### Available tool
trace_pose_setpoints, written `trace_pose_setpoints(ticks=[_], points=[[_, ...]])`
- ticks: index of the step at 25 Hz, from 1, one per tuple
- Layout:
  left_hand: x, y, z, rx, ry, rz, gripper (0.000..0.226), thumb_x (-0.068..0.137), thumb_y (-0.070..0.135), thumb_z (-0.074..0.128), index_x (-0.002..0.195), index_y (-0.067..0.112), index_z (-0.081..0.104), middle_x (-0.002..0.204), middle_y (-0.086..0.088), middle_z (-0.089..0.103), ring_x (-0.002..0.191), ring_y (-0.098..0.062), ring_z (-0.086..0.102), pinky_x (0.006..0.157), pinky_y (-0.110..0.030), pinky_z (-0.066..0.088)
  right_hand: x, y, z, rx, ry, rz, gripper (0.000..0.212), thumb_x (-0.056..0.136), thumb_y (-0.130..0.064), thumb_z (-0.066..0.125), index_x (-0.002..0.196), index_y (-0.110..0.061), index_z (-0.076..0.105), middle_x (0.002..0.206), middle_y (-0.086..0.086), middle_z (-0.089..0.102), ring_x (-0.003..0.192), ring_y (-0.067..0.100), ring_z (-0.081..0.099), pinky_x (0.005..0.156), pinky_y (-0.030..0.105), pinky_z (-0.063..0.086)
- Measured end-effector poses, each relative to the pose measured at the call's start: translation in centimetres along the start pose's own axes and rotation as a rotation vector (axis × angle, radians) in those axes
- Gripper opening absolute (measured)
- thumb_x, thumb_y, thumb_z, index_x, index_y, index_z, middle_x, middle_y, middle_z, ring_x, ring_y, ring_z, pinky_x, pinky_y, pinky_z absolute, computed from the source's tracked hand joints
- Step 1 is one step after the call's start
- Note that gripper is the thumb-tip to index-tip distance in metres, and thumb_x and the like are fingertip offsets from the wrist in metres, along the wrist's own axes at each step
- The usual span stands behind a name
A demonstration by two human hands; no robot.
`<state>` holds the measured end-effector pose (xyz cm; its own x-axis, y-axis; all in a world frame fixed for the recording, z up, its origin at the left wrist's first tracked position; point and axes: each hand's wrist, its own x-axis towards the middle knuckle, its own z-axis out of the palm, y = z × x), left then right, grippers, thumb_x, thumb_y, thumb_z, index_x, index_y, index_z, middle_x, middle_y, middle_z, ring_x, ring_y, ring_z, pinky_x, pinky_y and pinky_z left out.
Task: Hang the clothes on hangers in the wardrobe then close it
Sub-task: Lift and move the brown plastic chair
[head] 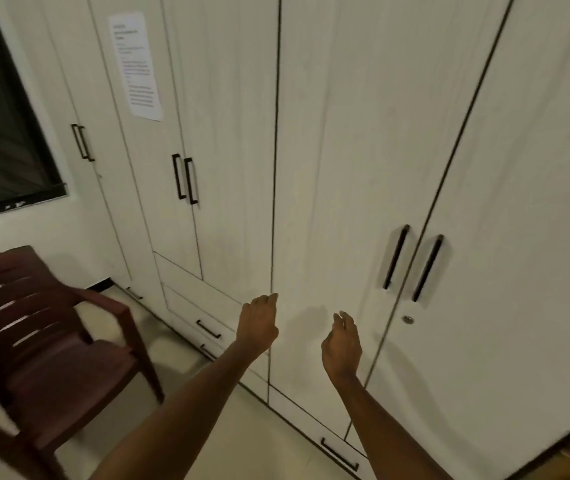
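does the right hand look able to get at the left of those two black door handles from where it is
Probably yes: the right hand hangs loosely curled and empty, below and left of that handle, with only bare closed door between them.

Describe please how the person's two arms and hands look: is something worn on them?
Both forearms are bare as far as the picture shows: no sleeve reaches them. The left hand and the right hand wear no glove, and no watch, bracelet or ring is visible on them.
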<state>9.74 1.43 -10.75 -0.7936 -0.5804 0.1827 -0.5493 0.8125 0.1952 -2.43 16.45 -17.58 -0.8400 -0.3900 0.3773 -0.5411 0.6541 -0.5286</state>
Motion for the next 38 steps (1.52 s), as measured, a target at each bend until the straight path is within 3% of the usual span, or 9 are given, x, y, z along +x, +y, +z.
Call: trace_pose_setpoints(ticks=[3, 6, 12, 15, 19, 23, 31, 38], points=[[-3.7, -7.7, -0.1, -0.028, 0.074, -0.160, 0.066, 0.076, -0.005, 0.059, 0.141, 0.006, 0.053, 0.137, -0.013, 0.057, 0.129, -0.032, 0.052, 0.101, -0.042, 0.043, -1.8, -5.8, 3.5, 0.013, -0.084, -0.125, 0.033, 0.096, -0.002, 0.059, 0.129, 0.000, 0.064, 0.140, 0.015, 0.059, 0.126, 0.033, 0.060, 0.099, 0.045, 0.054], [-7.6, -14.5, -1.0, -0.043, 0.092, -0.315, 0.067, 0.077, -0.001, 0.058, 0.143, 0.006, 0.049, 0.141, -0.011, 0.052, 0.133, -0.031, 0.045, 0.105, -0.042, 0.040, -3.9, -12.2, 6.9, 0.050, -0.134, -0.257, 0.031, 0.100, -0.008, 0.057, 0.130, 0.000, 0.063, 0.140, 0.016, 0.058, 0.125, 0.034, 0.059, 0.100, 0.044, 0.051], [-16.2, -27.3, -4.6, -0.057, 0.185, -0.673, 0.052, 0.086, 0.021, 0.063, 0.136, 0.015, 0.049, 0.133, -0.007, 0.051, 0.122, -0.030, 0.047, 0.101, -0.043, 0.040, -10.1, -24.8, 12.8, 0.159, -0.272, -0.499, 0.033, 0.104, -0.014, 0.050, 0.131, 0.000, 0.061, 0.140, 0.019, 0.057, 0.127, 0.036, 0.056, 0.100, 0.047, 0.051], [-20.6, -32.4, -6.3, -0.040, 0.217, -0.749, 0.057, 0.089, 0.038, 0.066, 0.137, 0.016, 0.046, 0.135, -0.007, 0.049, 0.124, -0.029, 0.046, 0.100, -0.043, 0.042, -13.2, -30.0, 14.9, 0.219, -0.329, -0.572, 0.034, 0.103, -0.015, 0.053, 0.132, 0.001, 0.061, 0.140, 0.021, 0.057, 0.129, 0.037, 0.055, 0.102, 0.047, 0.050], [-25.9, -38.1, -7.9, -0.002, 0.260, -0.853, 0.058, 0.096, 0.037, 0.058, 0.147, 0.018, 0.039, 0.145, -0.008, 0.045, 0.133, -0.029, 0.044, 0.110, -0.045, 0.038, -17.8, -36.2, 16.5, 0.243, -0.419, -0.679, 0.040, 0.105, -0.025, 0.047, 0.136, -0.001, 0.058, 0.141, 0.019, 0.057, 0.131, 0.036, 0.054, 0.104, 0.046, 0.049], [-28.9, -40.8, -9.3, -0.014, 0.326, -0.897, 0.052, 0.093, 0.038, 0.061, 0.140, 0.022, 0.043, 0.139, -0.006, 0.048, 0.126, -0.027, 0.050, 0.106, -0.046, 0.044, -20.4, -40.0, 17.7, 0.241, -0.483, -0.758, 0.062, 0.104, -0.042, 0.025, 0.145, -0.003, 0.051, 0.150, 0.019, 0.049, 0.140, 0.036, 0.046, 0.111, 0.047, 0.043], [-27.9, -43.7, -9.1, -0.041, 0.385, -0.929, 0.047, 0.092, 0.042, 0.065, 0.133, 0.027, 0.047, 0.135, -0.001, 0.051, 0.126, -0.023, 0.052, 0.108, -0.046, 0.043, -19.1, -44.6, 19.8, 0.248, -0.495, -0.851, 0.066, 0.103, -0.048, 0.022, 0.147, -0.009, 0.050, 0.155, 0.015, 0.045, 0.144, 0.032, 0.040, 0.114, 0.045, 0.038], [-19.1, -45.5, -7.1, -0.083, 0.410, -1.040, 0.059, 0.098, 0.039, 0.057, 0.150, 0.018, 0.037, 0.155, -0.008, 0.039, 0.144, -0.027, 0.038, 0.119, -0.049, 0.032, -12.2, -46.2, 25.1, 0.302, -0.534, -0.887, 0.060, 0.103, -0.041, 0.034, 0.149, -0.005, 0.047, 0.154, 0.016, 0.046, 0.144, 0.032, 0.042, 0.115, 0.046, 0.038]])
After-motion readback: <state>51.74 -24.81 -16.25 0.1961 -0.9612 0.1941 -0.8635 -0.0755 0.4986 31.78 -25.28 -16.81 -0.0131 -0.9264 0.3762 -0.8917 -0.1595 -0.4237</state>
